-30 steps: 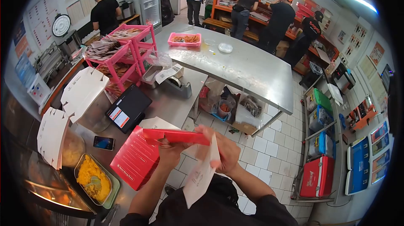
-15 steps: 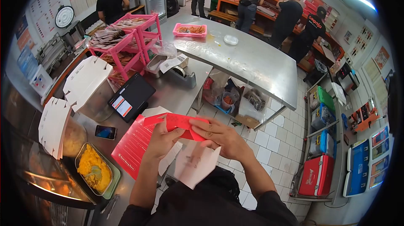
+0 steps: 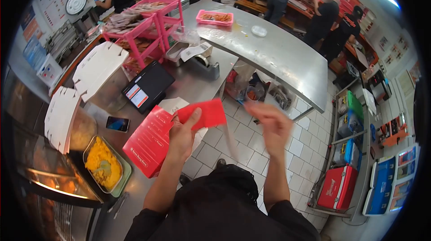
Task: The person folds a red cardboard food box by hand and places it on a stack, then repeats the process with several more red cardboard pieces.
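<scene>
My left hand (image 3: 181, 138) is closed on a red cardboard box (image 3: 148, 140) with white printing, its thumb pressed over a red flap (image 3: 211, 114) that sticks out to the right. The box is partly folded and tilted above the counter's edge. To the right of the flap and apart from it, my right hand (image 3: 272, 126) is in the air, blurred, with its fingers stretched to the left and nothing visible in them.
On the steel counter lie a tablet (image 3: 148, 86), a phone (image 3: 117, 124), a tray of yellow food (image 3: 104, 164) and tubs topped with white cardboard (image 3: 99, 70). Pink racks (image 3: 150, 34) stand behind. A steel table (image 3: 278, 61) lies ahead. Several people work farther back.
My right hand has let go of the box and moved right. The red flap now points out to the right, and the white inner panel has swung out of sight. The view has shifted slightly.
</scene>
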A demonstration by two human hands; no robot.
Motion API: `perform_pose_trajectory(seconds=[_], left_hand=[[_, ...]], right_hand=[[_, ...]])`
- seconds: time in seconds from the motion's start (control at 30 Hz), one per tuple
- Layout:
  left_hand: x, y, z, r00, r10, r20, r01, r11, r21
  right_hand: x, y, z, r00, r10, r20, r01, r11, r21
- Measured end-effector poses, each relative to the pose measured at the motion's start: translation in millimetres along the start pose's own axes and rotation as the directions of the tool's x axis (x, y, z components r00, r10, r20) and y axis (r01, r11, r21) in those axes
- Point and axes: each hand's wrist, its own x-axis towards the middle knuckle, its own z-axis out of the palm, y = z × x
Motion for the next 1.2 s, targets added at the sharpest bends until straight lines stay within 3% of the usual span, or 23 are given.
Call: perform_pose_trajectory(seconds=[0.03,0.07,0.1,0.13,0.2,0.23,0.27,0.3,0.33,0.37,0.4,0.47,0.53,0.57,0.6,0.63,0.67,0.73,0.77,0.97,1.1,1.17,1.2], left_hand=[[-1.4,6.4,3.3,0.994,0.097,-0.054,-0.103,0.987,-0.124],[-3.5,8.8,5.4,0.975,0.186,-0.118,-0.209,0.949,-0.236],[-4.6,6.6,7.4,0.963,0.21,-0.168,-0.255,0.909,-0.329],[-8.8,5.3,11.4,0.963,0.207,-0.175,-0.254,0.912,-0.323],[-19.6,2.6,21.4,0.971,0.214,-0.103,-0.236,0.921,-0.312],[-18.7,-5.4,21.8,0.974,0.227,-0.025,-0.227,0.949,-0.218],[-16.4,-15.2,13.7,0.975,0.219,-0.021,-0.219,0.95,-0.222],[-14.5,-25.1,0.3,0.985,0.145,0.091,-0.136,0.986,-0.1],[-15.7,-24.3,-1.9,0.979,0.058,0.195,-0.066,0.997,0.035],[-24.4,-20.1,7.0,0.939,0.242,0.244,-0.198,0.961,-0.192],[-20.6,-17.6,-2.7,0.938,0.238,0.252,-0.193,0.962,-0.191],[-11.4,-12.1,-30.9,0.898,-0.002,0.44,0.302,0.731,-0.612],[-9.9,-22.4,-35.3,0.942,-0.086,0.324,0.276,0.747,-0.604],[-9.6,-32.1,-36.0,0.954,-0.08,0.29,0.207,0.875,-0.438],[-10.4,-41.0,-34.6,0.964,-0.068,0.256,0.134,0.959,-0.248],[-17.4,-34.0,-12.5,0.989,-0.098,0.112,0.121,0.967,-0.225],[-14.0,-36.4,-11.0,0.99,-0.095,0.107,0.118,0.967,-0.225],[-5.7,-42.0,-13.2,0.99,0.023,-0.136,-0.023,1.0,0.002],[-3.9,-42.1,-14.5,0.973,0.09,-0.213,-0.058,0.987,0.151],[-7.8,-34.6,0.0,0.967,0.043,-0.252,0.036,0.953,0.301],[-5.8,-41.1,-2.8,0.982,-0.017,-0.188,0.064,0.967,0.246],[-3.6,-48.2,-5.5,0.978,-0.167,0.122,0.195,0.941,-0.278],[-1.5,-55.2,-9.6,0.978,-0.168,0.123,0.197,0.94,-0.279]], right_hand=[[-3.8,-9.9,3.7,1.0,0.009,0.017,-0.009,1.0,0.011],[-16.1,-24.9,8.7,0.914,0.171,0.367,-0.206,0.977,0.057],[-24.7,-38.7,13.6,0.691,0.274,0.669,-0.395,0.918,0.032],[-27.8,-44.1,42.9,0.598,0.472,0.648,-0.229,0.875,-0.426],[-58.5,7.7,67.1,0.819,0.483,0.31,-0.359,0.852,-0.38],[-59.6,28.4,70.9,0.821,0.486,0.301,-0.362,0.85,-0.383],[-55.8,46.4,71.8,0.838,0.543,0.056,-0.544,0.839,0.006],[-52.7,54.2,71.7,0.747,0.647,-0.156,-0.541,0.727,0.422],[-50.5,54.2,72.0,0.744,0.649,-0.163,-0.541,0.727,0.424],[-47.9,54.0,72.3,0.791,0.546,-0.276,-0.425,0.814,0.396],[-44.0,54.6,71.7,0.819,0.428,-0.383,-0.301,0.887,0.349],[-44.7,69.7,61.9,0.871,0.336,-0.359,-0.193,0.905,0.378],[-51.2,82.7,57.8,0.846,0.255,-0.468,-0.258,0.964,0.059],[-53.6,87.8,59.3,0.848,0.259,-0.463,-0.262,0.963,0.059],[-56.9,92.2,63.4,0.846,0.309,-0.434,-0.294,0.95,0.103],[-58.3,94.9,68.7,0.843,0.355,-0.404,-0.323,0.935,0.148],[-57.8,94.0,75.6,0.844,0.357,-0.399,-0.324,0.934,0.15],[-55.4,88.0,87.5,0.893,0.345,-0.289,-0.24,0.908,0.343],[-57.4,83.3,74.9,0.879,0.444,-0.172,-0.383,0.874,0.301],[-58.4,90.2,73.1,0.886,0.39,-0.25,-0.229,0.838,0.496],[-60.5,91.0,69.6,0.905,0.369,-0.212,-0.228,0.841,0.491],[-59.5,85.3,77.3,0.889,0.405,-0.211,-0.237,0.804,0.546],[-63.2,87.4,75.9,0.889,0.406,-0.212,-0.237,0.805,0.544]])
